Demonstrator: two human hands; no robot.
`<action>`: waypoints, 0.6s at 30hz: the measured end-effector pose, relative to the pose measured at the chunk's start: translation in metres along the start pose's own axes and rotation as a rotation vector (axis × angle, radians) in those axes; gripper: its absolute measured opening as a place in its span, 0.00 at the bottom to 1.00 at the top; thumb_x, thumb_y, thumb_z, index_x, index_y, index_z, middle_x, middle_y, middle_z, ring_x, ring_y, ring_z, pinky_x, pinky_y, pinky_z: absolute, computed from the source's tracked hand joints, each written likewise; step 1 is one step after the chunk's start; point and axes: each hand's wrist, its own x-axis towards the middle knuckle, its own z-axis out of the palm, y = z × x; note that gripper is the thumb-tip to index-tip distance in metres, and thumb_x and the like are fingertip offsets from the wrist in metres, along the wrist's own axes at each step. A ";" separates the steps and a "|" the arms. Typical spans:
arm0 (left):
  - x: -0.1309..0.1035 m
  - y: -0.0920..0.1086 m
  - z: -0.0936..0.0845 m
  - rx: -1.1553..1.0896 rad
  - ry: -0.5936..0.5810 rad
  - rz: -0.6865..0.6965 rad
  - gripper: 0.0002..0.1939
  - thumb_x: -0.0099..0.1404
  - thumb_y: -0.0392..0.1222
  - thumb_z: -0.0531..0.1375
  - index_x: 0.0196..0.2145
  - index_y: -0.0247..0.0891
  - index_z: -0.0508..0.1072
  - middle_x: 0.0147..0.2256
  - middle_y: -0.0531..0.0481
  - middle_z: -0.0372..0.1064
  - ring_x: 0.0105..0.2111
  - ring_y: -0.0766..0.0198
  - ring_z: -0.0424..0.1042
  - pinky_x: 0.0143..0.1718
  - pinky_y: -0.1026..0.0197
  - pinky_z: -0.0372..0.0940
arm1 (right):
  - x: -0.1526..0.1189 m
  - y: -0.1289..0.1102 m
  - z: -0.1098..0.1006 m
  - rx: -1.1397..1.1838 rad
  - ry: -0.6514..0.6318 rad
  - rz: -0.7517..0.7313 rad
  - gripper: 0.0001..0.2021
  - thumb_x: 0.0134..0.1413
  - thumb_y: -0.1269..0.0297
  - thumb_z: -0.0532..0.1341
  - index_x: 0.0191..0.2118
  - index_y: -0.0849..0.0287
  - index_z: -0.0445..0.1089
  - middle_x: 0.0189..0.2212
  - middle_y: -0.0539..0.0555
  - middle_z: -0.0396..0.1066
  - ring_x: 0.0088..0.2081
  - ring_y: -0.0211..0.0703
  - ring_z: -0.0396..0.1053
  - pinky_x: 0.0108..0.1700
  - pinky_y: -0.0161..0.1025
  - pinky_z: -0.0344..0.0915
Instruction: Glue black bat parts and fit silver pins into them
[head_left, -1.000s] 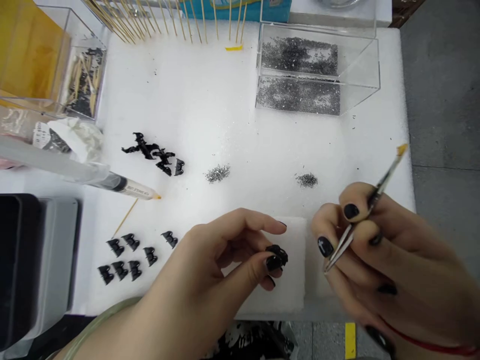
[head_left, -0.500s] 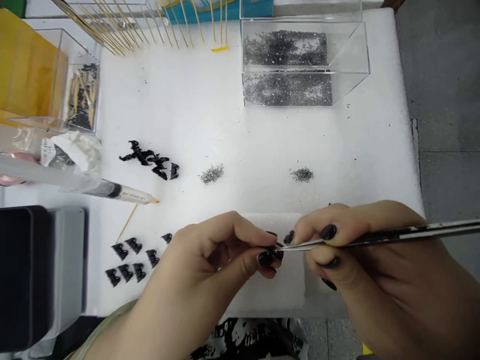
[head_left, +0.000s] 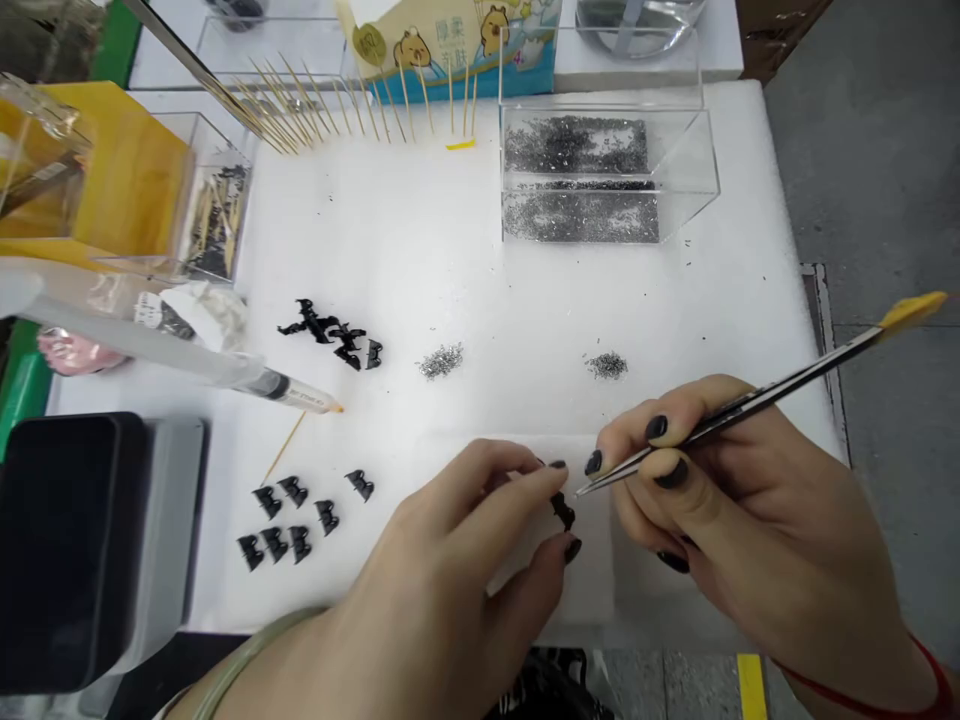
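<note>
My left hand [head_left: 480,540] is over a white pad [head_left: 592,590], its fingertips and thumb at either end of a small black bat-shaped piece [head_left: 562,511]. Part of the piece is hidden by the fingers. In my right hand [head_left: 720,500] is a pair of slim metal tweezers [head_left: 780,395] with a yellow back end, held like a pen. Their tips point at the piece, a short gap away. Several similar black bat-shaped pieces [head_left: 300,543] lie in loose rows to the left. Farther up is a cluster of joined black pieces [head_left: 322,325].
Two small heaps of tiny glittering bits [head_left: 441,361] lie mid-table. Clear boxes of dark glitter [head_left: 577,215] stand behind. A syringe [head_left: 300,393], a thin stick [head_left: 283,448] and a black device [head_left: 64,550] are at left. Upright sticks [head_left: 375,110] line the back.
The tweezer tips have come away from the black piece. My left hand has turned, with its fingers spread wider around it. The whole view has shifted and tilted.
</note>
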 end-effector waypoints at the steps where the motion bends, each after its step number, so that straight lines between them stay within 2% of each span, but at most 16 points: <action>1: 0.001 0.001 -0.003 -0.045 -0.001 -0.045 0.14 0.64 0.28 0.60 0.46 0.37 0.77 0.40 0.48 0.73 0.32 0.72 0.74 0.34 0.74 0.71 | 0.000 0.001 0.000 -0.002 -0.004 -0.003 0.04 0.67 0.65 0.62 0.38 0.51 0.69 0.34 0.48 0.75 0.20 0.28 0.60 0.22 0.28 0.61; 5: 0.006 0.005 -0.011 -0.296 -0.050 -0.263 0.11 0.63 0.29 0.60 0.38 0.44 0.77 0.33 0.55 0.74 0.29 0.70 0.73 0.26 0.72 0.68 | 0.000 0.002 0.000 -0.041 -0.037 -0.016 0.03 0.68 0.64 0.61 0.39 0.51 0.68 0.35 0.48 0.75 0.21 0.27 0.61 0.23 0.27 0.61; 9: 0.010 0.006 -0.011 -0.399 -0.057 -0.402 0.09 0.60 0.30 0.60 0.30 0.44 0.76 0.27 0.56 0.73 0.27 0.67 0.73 0.25 0.68 0.66 | -0.001 0.002 0.001 -0.082 -0.061 -0.046 0.03 0.69 0.64 0.61 0.40 0.50 0.68 0.34 0.47 0.75 0.21 0.27 0.62 0.23 0.26 0.63; 12: 0.011 0.005 -0.011 -0.384 -0.041 -0.417 0.09 0.59 0.31 0.59 0.30 0.44 0.76 0.27 0.56 0.73 0.27 0.67 0.72 0.25 0.67 0.66 | -0.003 0.002 0.001 -0.142 -0.060 -0.085 0.03 0.68 0.65 0.61 0.40 0.49 0.68 0.34 0.46 0.75 0.21 0.27 0.62 0.23 0.26 0.63; 18: 0.013 0.005 -0.011 -0.330 -0.040 -0.357 0.09 0.58 0.30 0.57 0.29 0.43 0.74 0.27 0.55 0.73 0.27 0.66 0.72 0.26 0.66 0.66 | -0.006 0.002 0.004 -0.393 -0.030 -0.241 0.06 0.67 0.69 0.60 0.42 0.48 0.67 0.36 0.45 0.75 0.19 0.26 0.62 0.20 0.28 0.62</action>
